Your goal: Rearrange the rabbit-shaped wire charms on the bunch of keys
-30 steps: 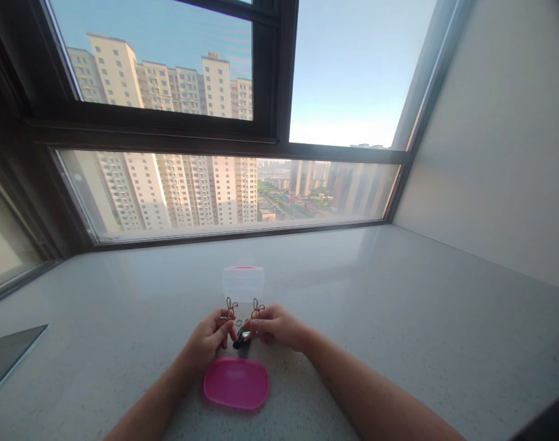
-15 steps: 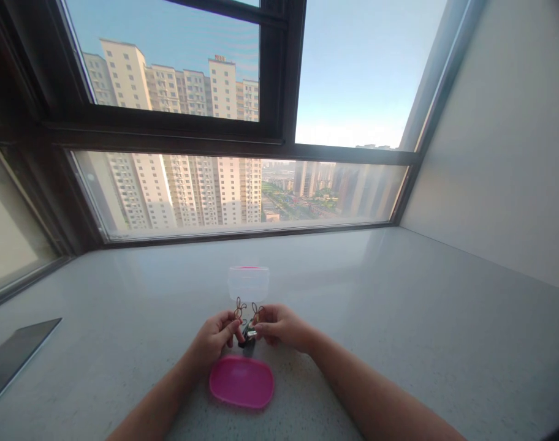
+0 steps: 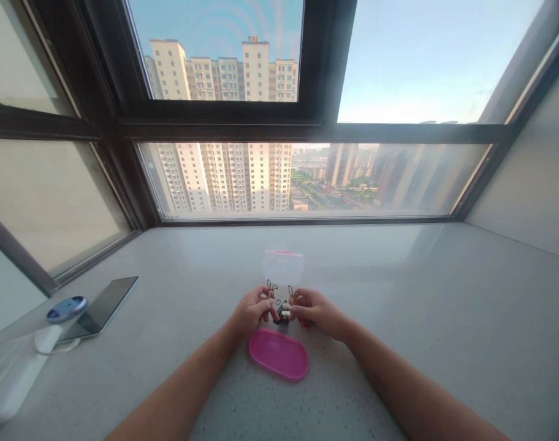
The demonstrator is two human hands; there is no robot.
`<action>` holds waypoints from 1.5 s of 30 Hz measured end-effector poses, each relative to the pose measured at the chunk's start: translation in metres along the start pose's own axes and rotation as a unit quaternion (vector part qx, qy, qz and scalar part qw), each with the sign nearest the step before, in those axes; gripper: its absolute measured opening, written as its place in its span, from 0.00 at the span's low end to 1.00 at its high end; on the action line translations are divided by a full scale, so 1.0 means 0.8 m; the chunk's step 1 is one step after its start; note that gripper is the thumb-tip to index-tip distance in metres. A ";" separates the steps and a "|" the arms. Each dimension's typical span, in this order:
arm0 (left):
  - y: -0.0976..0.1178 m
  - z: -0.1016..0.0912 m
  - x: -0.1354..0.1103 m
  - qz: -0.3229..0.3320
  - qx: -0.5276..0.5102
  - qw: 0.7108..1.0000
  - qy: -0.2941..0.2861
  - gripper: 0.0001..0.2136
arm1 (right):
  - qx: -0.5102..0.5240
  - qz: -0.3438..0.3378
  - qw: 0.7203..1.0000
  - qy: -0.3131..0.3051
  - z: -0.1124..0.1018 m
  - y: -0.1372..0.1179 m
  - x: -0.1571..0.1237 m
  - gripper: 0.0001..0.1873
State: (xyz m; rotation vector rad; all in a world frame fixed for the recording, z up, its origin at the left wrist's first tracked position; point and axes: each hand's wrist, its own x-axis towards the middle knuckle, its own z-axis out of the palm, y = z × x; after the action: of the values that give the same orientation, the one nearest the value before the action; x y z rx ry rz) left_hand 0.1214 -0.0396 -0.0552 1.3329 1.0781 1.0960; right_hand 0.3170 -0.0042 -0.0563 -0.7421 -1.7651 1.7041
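The two hands meet at the middle of the pale stone desk (image 3: 399, 294), fingertips drawn in toward each other. Between them sits a small dark clip (image 3: 282, 311), and each hand pinches one of its thin wire handles, bent into little rabbit-ear loops that stand up above the fingers. The left hand (image 3: 253, 311) has the left loop, the right hand (image 3: 315, 309) the right one; both are closed in a pinch.

The clip looks light and stiff, springy metal I would judge, small enough to slip from the fingertips if the spring kicks. The wire loops seem the natural place to grip, since the dark body offers little purchase and could nip a finger.

Just behind the hands stands a clear plastic tub (image 3: 283, 267) with a pink base, open at the top. Its pink lid (image 3: 278, 354) lies flat on the desk just in front of the hands, close to the wrists. Well off to the left lie a dark tablet (image 3: 102, 306) and a round blue object (image 3: 67, 309).
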 end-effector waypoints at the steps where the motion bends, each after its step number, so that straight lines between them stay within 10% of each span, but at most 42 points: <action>1: 0.000 0.001 0.000 0.000 -0.001 1.000 0.001 0.05 | -0.002 0.002 1.000 0.000 0.000 0.000 0.000 0.19; 45: -0.004 -0.007 0.004 0.001 0.045 0.998 -0.053 0.06 | 0.027 -0.029 0.999 0.007 0.000 0.009 0.008 0.17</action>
State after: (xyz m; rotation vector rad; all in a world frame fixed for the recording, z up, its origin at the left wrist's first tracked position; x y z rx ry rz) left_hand 0.1161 -0.0352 -0.0580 1.4469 1.0596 0.9766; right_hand 0.3125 0.0011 -0.0629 -0.6708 -1.7078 1.6982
